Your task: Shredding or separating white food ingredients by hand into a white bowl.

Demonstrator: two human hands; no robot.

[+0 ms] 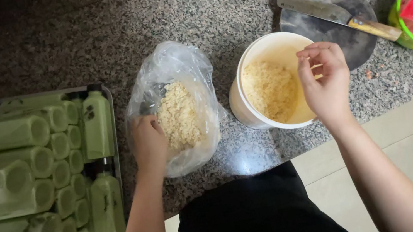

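Near the surface's front edge, the left hand [149, 143] gripped the plastic bag [176, 104] while the right hand [324, 78], fingers pinched, hovered over the white bucket [251, 113]; steadying the bag seemed wise.

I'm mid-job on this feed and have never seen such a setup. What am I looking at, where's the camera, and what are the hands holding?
No machine here: a person's two bare hands, seen from a camera on their head looking down at a speckled stone counter. The left hand grips a clear plastic bag of pale crumbs. The right hand, fingers pinched, hovers over a white bucket holding similar crumbs. Left lies a tray of green moulds; at the right a cleaver rests on a dark round board.
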